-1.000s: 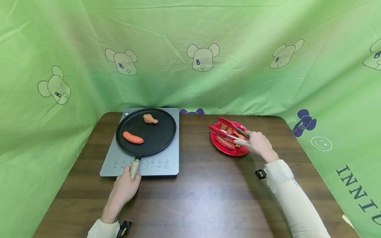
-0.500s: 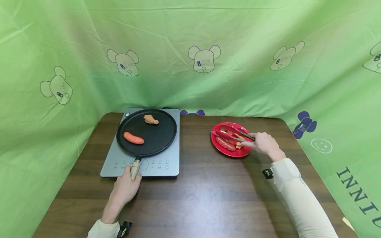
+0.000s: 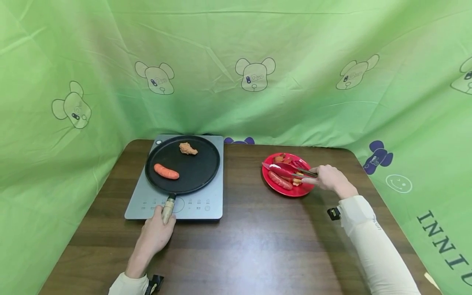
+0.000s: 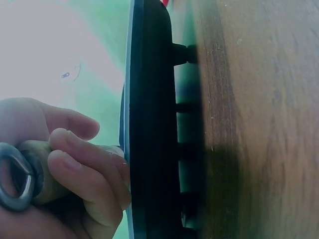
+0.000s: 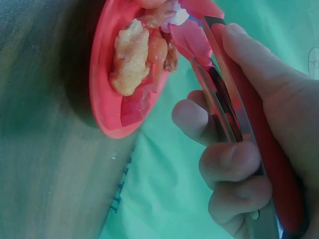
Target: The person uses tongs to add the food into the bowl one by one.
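Note:
My left hand (image 3: 156, 233) grips the pale handle (image 3: 168, 209) of a round black frying pan (image 3: 195, 176). In the pan lie an orange-red sausage (image 3: 166, 171) and a fried chicken drumstick (image 3: 188, 148). My right hand (image 3: 329, 179) holds red-and-metal tongs (image 3: 295, 170), thumb on one arm and fingers curled round the other. The red tong heads are low over a red plate (image 3: 271, 187) of food, around a small white-and-pink piece (image 5: 178, 15). A sausage (image 3: 280, 180) lies on the plate's near side, and a golden-brown piece (image 5: 131, 57) shows in the right wrist view.
The pan stands on a silver induction cooktop (image 3: 210, 205) at the left of the brown wooden table (image 3: 243, 237). Behind and beside the table hangs a green curtain (image 3: 206, 102). The plate sits at the back right, apart from the cooktop.
The tongs have lowered into the plate and their arms have come closer together. My right hand has shifted slightly right and down. My left hand keeps its grip on the pan handle.

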Demonstrator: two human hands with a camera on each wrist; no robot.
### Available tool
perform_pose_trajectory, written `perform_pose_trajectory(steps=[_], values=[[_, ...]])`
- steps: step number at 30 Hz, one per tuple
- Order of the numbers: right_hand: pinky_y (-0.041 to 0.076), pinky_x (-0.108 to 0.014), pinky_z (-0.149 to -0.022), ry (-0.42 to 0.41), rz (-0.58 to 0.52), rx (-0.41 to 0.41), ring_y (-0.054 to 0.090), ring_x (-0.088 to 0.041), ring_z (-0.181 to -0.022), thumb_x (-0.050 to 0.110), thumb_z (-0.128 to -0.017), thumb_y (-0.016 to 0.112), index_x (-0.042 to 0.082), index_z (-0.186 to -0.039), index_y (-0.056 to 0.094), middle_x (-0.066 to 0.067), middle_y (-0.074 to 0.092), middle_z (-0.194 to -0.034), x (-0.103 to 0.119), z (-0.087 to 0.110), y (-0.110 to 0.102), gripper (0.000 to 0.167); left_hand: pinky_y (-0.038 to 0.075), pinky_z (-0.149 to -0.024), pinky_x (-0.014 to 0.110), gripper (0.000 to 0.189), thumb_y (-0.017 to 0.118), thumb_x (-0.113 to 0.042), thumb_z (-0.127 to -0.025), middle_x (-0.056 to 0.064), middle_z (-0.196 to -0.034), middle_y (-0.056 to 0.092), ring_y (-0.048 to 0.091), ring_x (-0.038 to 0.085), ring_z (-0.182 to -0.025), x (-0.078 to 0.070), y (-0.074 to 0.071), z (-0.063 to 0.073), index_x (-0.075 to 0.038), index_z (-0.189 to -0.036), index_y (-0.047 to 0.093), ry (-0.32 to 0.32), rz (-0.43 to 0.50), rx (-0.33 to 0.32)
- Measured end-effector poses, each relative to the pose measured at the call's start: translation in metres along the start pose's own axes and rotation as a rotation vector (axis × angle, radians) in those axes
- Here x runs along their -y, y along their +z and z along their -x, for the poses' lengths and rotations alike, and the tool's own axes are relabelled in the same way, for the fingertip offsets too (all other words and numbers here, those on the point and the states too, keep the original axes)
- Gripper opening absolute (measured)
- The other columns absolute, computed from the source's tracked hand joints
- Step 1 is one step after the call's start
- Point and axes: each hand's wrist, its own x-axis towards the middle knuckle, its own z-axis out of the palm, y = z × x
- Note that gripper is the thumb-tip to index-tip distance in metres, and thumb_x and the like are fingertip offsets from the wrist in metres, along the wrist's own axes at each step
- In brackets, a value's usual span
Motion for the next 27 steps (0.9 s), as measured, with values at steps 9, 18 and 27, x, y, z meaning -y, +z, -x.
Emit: perform_pose_trajectory(steps=[9, 18, 27], values=[[0.045, -0.052, -0.070, -0.032, 0.009, -0.002, 0.059, -0.032, -0.076, 0.047, -0.085, 0.064, 0.001, -0.109, 0.066, -0.014, 0.062, -0.082, 0.000, 0.000, 0.000, 0.052, 0.038, -0.045, 0.034, 0.043, 0.046, -0.031, -0.095, 0.011, -0.072, 0.049, 0.048, 0.021, -0.053, 0.000, 0.000, 0.001, -0.002, -0.124, 0.035, 0.003, 0.005, -0.004], [0.046, -0.052, -0.070, -0.037, -0.031, -0.038, 0.060, -0.032, -0.079, 0.045, -0.086, 0.065, 0.001, -0.117, 0.065, -0.016, 0.065, -0.091, -0.006, 0.003, 0.005, 0.054, 0.037, -0.045, 0.034, 0.042, 0.046, -0.031, -0.095, 0.011, -0.071, 0.048, 0.047, 0.021, -0.052, 0.000, 0.000, 0.000, -0.002, -0.123, 0.036, 0.008, -0.004, -0.012], [0.045, -0.053, -0.071, -0.039, -0.082, -0.116, 0.063, -0.036, -0.084, 0.044, -0.088, 0.063, 0.000, -0.118, 0.064, -0.022, 0.066, -0.101, -0.013, 0.008, 0.014, 0.054, 0.037, -0.044, 0.034, 0.042, 0.046, -0.031, -0.095, 0.011, -0.070, 0.048, 0.047, 0.021, -0.052, 0.000, 0.000, -0.001, -0.002, -0.123, 0.035, 0.005, 0.000, -0.006]])
